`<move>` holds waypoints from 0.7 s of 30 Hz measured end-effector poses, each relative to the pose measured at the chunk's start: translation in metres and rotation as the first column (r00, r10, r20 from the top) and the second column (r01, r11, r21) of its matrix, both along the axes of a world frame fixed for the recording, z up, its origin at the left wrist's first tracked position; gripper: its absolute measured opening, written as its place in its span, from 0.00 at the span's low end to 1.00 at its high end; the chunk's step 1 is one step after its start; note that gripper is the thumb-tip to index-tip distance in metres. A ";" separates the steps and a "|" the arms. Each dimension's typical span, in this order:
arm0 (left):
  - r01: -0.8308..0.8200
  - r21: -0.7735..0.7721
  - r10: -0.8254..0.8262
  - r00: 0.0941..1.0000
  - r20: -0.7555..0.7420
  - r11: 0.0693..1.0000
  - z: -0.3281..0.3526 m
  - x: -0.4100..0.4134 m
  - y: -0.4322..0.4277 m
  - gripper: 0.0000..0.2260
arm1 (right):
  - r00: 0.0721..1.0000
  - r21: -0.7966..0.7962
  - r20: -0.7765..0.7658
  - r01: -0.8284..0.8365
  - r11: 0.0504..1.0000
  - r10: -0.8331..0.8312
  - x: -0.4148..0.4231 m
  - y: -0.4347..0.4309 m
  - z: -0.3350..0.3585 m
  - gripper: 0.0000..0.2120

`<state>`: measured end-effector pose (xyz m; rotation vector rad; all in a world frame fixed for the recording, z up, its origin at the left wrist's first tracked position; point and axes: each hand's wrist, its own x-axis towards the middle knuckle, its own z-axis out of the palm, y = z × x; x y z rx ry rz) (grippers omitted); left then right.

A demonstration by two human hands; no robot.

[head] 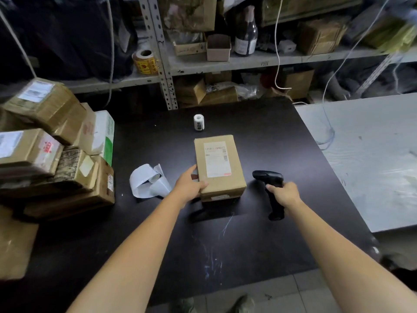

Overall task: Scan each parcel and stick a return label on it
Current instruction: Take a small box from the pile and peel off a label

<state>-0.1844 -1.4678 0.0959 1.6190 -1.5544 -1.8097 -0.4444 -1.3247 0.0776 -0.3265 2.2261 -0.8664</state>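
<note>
A brown cardboard parcel [218, 166] with a white shipping label on top lies in the middle of the black table [259, 240]. My left hand [190, 185] grips the parcel's near left corner. My right hand [284, 194] is closed around the handle of a black barcode scanner [269, 180], whose head points left toward the parcel from just to its right. A small white label roll [199, 122] stands on the table behind the parcel. A curled strip of white label backing [149, 181] lies to the left of my left hand.
Several taped cardboard parcels [52, 150] are stacked at the table's left edge. A grey-white table [365, 159] adjoins on the right. Metal shelving [248, 61] behind holds boxes, a bottle and a yellow tape roll [145, 62]. Cables hang down at the back.
</note>
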 end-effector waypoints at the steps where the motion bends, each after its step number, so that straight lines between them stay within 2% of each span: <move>1: -0.002 0.002 0.002 1.000 -0.005 1.000 0.001 0.000 0.001 0.34 | 1.000 0.002 0.018 0.000 1.000 0.000 0.000 0.001 -0.004 0.13; 6: -0.010 -0.015 0.010 1.000 0.009 1.000 0.002 0.000 0.004 0.33 | 0.998 0.032 0.044 -0.034 0.999 0.033 -0.005 0.003 -0.013 0.16; 10: -0.002 -0.038 0.004 0.999 0.053 0.999 0.004 -0.002 0.005 0.33 | 0.982 0.194 -0.081 -0.152 0.969 0.170 -0.011 0.006 0.000 0.19; 13: 0.017 -0.054 -0.012 0.996 0.091 0.998 0.010 -0.007 0.005 0.31 | 0.976 0.236 -0.121 -0.151 0.960 0.183 -0.015 0.006 0.019 0.15; 16: 0.039 -0.041 -0.032 0.989 0.146 0.998 0.020 -0.006 0.006 0.28 | 0.959 0.221 -0.196 -0.162 0.962 0.206 -0.018 -0.002 0.045 0.10; 19: 0.017 -0.023 -0.013 0.989 0.148 1.000 0.029 0.008 0.005 0.24 | 0.936 0.134 -0.236 -0.235 0.963 0.261 -0.013 -0.023 0.075 0.07; 21: -0.007 -0.045 0.014 0.986 0.168 0.999 0.032 0.026 0.002 0.22 | 0.919 0.043 -0.252 -0.303 0.952 0.303 0.000 -0.043 0.093 0.10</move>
